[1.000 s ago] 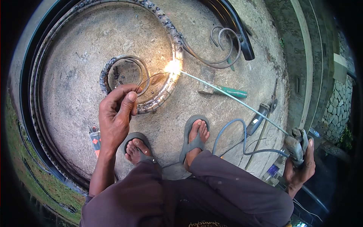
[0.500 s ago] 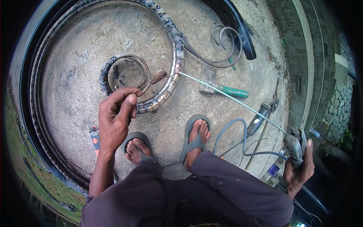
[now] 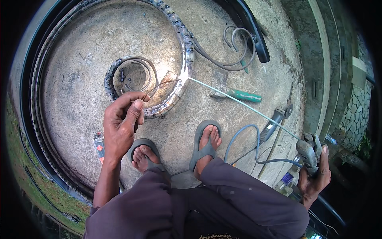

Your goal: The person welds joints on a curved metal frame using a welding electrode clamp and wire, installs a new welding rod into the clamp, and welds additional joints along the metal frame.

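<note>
Left hand (image 3: 121, 123) is pinched nearly closed, thumb and forefinger on a thin wire (image 3: 169, 81) that runs up and right toward the glowing spot. Right hand (image 3: 316, 179) is curled around a clamp (image 3: 307, 153), well apart from the left; from it a long pale rod (image 3: 246, 104) reaches left and up to the same glow. That glow sits on the curved bar (image 3: 188, 55), which sweeps above and to the right of the left hand.

Gripped so far from its tip, the rod could wander off the bar at a small turn of the right wrist; pressed too hard, it might stick. Both hands are bare, and the left is the nearer of the 2 to the glow, so spatter or heat carried down the wire could burn those fingers. Sandals (image 3: 207, 152) below and right of the left hand leave 2 sets of toes open to sparks. Left of the right hand, a looped blue cable (image 3: 256, 149) and a grinder (image 3: 274, 123) could snag a shifting foot.
</note>
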A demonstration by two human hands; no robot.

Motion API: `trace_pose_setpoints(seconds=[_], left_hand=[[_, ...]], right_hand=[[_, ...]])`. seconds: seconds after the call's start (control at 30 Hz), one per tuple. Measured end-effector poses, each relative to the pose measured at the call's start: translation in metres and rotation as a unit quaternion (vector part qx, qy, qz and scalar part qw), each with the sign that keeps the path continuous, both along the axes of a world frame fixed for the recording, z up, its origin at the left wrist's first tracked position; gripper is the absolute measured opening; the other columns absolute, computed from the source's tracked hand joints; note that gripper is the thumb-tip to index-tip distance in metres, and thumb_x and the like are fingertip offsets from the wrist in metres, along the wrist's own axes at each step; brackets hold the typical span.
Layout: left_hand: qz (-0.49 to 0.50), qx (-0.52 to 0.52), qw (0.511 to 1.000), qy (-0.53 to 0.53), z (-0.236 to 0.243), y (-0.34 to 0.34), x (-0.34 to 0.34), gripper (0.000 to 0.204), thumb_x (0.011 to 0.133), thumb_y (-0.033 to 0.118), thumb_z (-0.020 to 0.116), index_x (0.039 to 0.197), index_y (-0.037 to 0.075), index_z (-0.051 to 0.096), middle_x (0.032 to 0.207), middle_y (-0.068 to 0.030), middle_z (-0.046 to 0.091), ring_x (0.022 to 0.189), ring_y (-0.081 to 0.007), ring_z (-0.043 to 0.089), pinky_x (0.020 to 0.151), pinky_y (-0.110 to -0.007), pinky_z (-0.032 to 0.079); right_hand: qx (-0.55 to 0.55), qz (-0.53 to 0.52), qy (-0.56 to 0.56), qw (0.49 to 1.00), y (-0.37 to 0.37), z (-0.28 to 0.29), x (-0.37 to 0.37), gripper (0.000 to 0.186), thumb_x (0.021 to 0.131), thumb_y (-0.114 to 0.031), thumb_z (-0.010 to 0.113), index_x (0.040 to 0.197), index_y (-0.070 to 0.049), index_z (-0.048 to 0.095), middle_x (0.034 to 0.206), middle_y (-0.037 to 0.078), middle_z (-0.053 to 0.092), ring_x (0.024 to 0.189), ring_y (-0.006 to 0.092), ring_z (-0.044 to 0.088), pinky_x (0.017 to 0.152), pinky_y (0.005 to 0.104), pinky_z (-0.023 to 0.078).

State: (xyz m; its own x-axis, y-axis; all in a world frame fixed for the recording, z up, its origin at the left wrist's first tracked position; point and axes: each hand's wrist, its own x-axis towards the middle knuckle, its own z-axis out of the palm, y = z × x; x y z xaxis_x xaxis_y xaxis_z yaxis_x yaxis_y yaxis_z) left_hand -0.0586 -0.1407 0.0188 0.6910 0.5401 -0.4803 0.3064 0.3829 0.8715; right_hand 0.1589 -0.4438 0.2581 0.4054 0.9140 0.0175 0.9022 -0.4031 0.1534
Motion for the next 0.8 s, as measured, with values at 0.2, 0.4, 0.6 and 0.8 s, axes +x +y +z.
trace_pose_setpoints(seconds=[0.2, 0.4, 0.6, 0.8], left_hand=[[0.015, -0.017, 1.000, 0.001, 0.000, 0.000, 0.000, 0.022, 0.100, 0.017, 0.058, 0.106, -0.002, 0.067, 0.069, 0.0017, 0.056, 0.061, -0.0044, 0.048, 0.055, -0.021, 0.035], [0.031, 0.001, 0.999, -0.005, -0.005, -0.001, -0.003, 0.027, 0.099, 0.027, 0.059, 0.108, 0.003, 0.067, 0.062, 0.0034, 0.051, 0.049, -0.0010, 0.037, 0.044, -0.019, 0.025], [0.018, -0.001, 1.000, -0.007, 0.001, 0.002, -0.001, 0.022, 0.099, 0.018, 0.059, 0.105, -0.002, 0.067, 0.069, 0.0012, 0.055, 0.059, -0.0046, 0.047, 0.052, -0.022, 0.035], [0.007, -0.007, 1.000, 0.011, 0.000, 0.002, 0.000, 0.022, 0.099, 0.018, 0.059, 0.105, -0.002, 0.068, 0.069, 0.0009, 0.056, 0.059, -0.0048, 0.048, 0.053, -0.021, 0.035]], right_hand=[[0.002, 0.000, 0.005, 1.000, 0.003, 0.000, 0.000, 0.070, 0.066, 0.009, 0.063, 0.134, 0.006, 0.051, 0.098, 0.027, 0.067, 0.079, 0.0377, 0.071, 0.071, 0.0376, 0.056], [0.014, -0.030, 0.004, 0.999, -0.016, 0.004, -0.002, 0.072, 0.066, 0.010, 0.062, 0.137, 0.005, 0.050, 0.114, 0.028, 0.064, 0.095, 0.0391, 0.069, 0.082, 0.0395, 0.054], [-0.005, -0.028, -0.015, 0.999, -0.010, 0.005, -0.002, 0.072, 0.067, 0.007, 0.064, 0.137, 0.006, 0.049, 0.121, 0.029, 0.063, 0.102, 0.0412, 0.068, 0.087, 0.0409, 0.054], [-0.012, -0.025, -0.010, 1.000, -0.008, 0.004, -0.001, 0.070, 0.067, 0.004, 0.069, 0.134, 0.007, 0.051, 0.114, 0.029, 0.066, 0.094, 0.0419, 0.070, 0.082, 0.0409, 0.056]])
